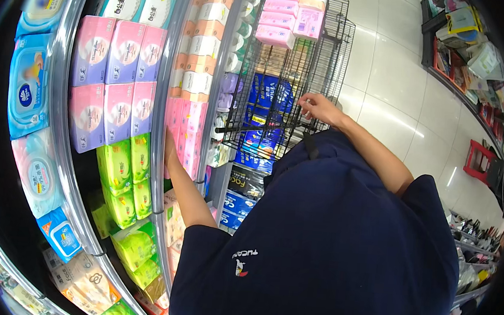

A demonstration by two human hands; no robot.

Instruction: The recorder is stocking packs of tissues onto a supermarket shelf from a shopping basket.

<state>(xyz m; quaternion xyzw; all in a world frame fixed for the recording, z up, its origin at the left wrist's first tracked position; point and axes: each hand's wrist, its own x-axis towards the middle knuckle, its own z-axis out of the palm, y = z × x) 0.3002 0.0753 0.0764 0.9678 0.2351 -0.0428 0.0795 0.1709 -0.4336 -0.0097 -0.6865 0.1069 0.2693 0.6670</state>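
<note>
My left hand (170, 145) reaches into the shelf beside a stack of pink tissue packs (190, 137). The shelf's front rail hides most of its fingers, so its grip is unclear. My right hand (320, 107) is held over the near side of a black wire cart (330, 61), its fingers loosely bent with nothing visible between them. Whether it touches the wire cannot be told. Several pink tissue packs (277, 17) are stacked at the cart's far end. Through the mesh, blue tissue packages (271, 92) show below.
Pink-and-purple tissue boxes (92, 51), green tissue packs (115, 169) and blue wet-wipe packs (29, 86) fill shelves on my left. Curved shelf rails (162, 106) run alongside. Tiled floor (387, 75) lies right of the cart, with a red plastic stool (478, 162) and stocked racks (444, 77) beyond.
</note>
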